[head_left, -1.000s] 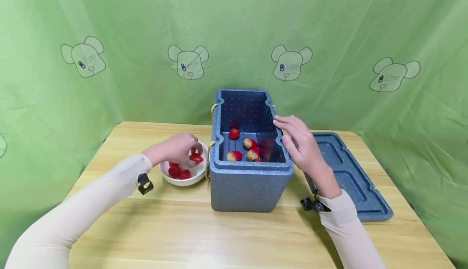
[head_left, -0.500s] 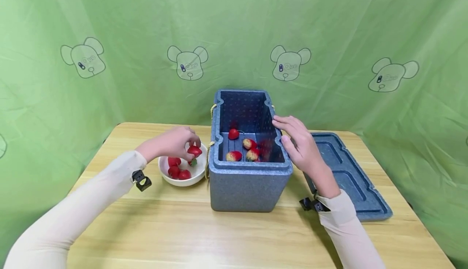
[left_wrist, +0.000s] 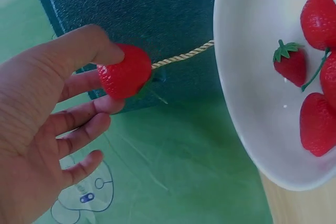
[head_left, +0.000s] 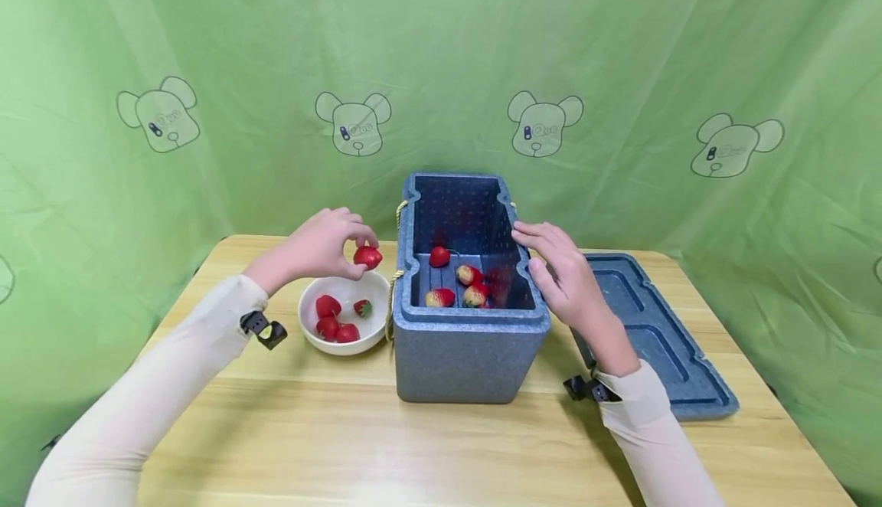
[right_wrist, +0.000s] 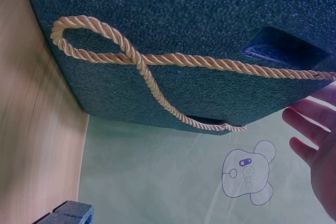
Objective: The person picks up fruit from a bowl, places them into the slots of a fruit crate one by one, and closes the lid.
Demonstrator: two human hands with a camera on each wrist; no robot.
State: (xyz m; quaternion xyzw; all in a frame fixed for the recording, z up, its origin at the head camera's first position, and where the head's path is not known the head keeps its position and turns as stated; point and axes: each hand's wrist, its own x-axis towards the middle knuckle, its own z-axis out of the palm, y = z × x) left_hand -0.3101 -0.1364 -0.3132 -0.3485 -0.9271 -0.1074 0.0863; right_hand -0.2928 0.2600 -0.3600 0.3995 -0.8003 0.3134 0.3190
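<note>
Carrying step, apparently: the left hand (head_left: 320, 245) pinches 1 strawberry (head_left: 368, 257) clear of the bowl (head_left: 344, 348) (4 inside); the outstretched right hand (head_left: 568, 281) touches the box (head_left: 465, 361), whose rim (head_left: 475, 314) likely needs clearing next.

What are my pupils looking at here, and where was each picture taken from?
No machine here: these are a person's two bare hands. The wide view is filmed from the head, the two close ones from the left and right wrists. On a wooden table stand a white bowl and a blue-grey box, open at the top, both holding red strawberries; a flat panel lies to the right. The left hand pinches one strawberry clear of the bowl, while the right hand rests at the box's edge.
</note>
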